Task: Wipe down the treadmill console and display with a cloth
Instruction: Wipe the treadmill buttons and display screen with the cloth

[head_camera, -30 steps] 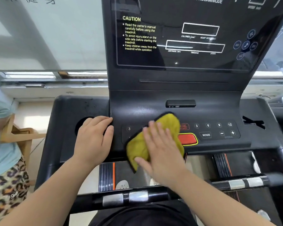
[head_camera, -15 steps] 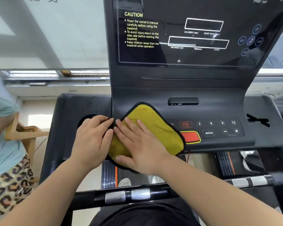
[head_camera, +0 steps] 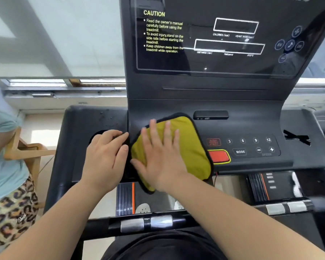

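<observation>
A yellow cloth (head_camera: 191,147) with a black edge lies flat on the left half of the treadmill console's button panel (head_camera: 251,145). My right hand (head_camera: 161,156) presses flat on the cloth with its fingers spread, and hides the buttons beneath. My left hand (head_camera: 105,156) rests palm down on the console's left wing, over the round cup holder, its fingers touching the panel's edge. Above stands the dark glossy display (head_camera: 223,38) with a yellow CAUTION text and white outlined boxes.
A red button (head_camera: 219,156), MODE, speed and number keys lie right of the cloth. A black handlebar with silver grip sensors (head_camera: 146,223) crosses below my arms. Another person (head_camera: 6,166) stands at the left beside a wooden frame. Windows run behind the treadmill.
My right hand has slid the cloth from the panel's centre to its left side, then spread it slightly up and right. My left hand has stayed in place.
</observation>
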A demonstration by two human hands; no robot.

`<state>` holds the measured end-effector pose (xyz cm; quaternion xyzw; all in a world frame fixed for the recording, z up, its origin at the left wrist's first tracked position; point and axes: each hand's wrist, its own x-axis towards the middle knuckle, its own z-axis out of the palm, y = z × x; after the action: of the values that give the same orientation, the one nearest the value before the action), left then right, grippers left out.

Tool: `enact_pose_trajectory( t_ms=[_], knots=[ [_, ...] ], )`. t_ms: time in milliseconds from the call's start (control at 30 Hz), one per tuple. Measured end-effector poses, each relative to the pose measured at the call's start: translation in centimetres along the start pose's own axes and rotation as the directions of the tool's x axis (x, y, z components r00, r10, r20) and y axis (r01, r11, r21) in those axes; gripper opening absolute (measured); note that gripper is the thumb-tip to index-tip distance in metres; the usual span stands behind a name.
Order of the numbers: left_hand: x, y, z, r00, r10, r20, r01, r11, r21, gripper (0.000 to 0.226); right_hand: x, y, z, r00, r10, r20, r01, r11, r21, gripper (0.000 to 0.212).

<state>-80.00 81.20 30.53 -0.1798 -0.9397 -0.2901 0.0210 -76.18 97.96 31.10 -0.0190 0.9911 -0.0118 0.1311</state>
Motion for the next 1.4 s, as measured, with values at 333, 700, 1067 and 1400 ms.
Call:
enact_pose_trajectory(
  t_ms=[333,700,1067,1400],
  knots=[
    [-0.4,1.8,1.6,0.993,0.112,0.023,-0.113,0.993,0.028,0.051,-3.9,9.4,0.8,0.954,0.296,0.049,-0.296,0.955,-0.008,0.095],
    [-0.4,2.5,1.3,0.989,0.121,-0.085,-0.118,0.992,0.042,0.047,-1.4,0.8,0.4,0.966,-0.253,0.047,0.254,0.967,-0.007,0.076],
    [0.2,8.0,5.4,0.98,0.201,0.014,-0.201,0.971,0.133,0.05,-6.4,16.9,1.1,0.869,0.492,0.06,-0.495,0.865,0.085,0.116],
    [1.1,14.5,8.7,0.978,0.198,0.065,-0.208,0.954,0.218,0.051,-4.7,24.1,1.1,0.86,0.506,-0.066,-0.49,0.855,0.172,0.112]
  ],
)
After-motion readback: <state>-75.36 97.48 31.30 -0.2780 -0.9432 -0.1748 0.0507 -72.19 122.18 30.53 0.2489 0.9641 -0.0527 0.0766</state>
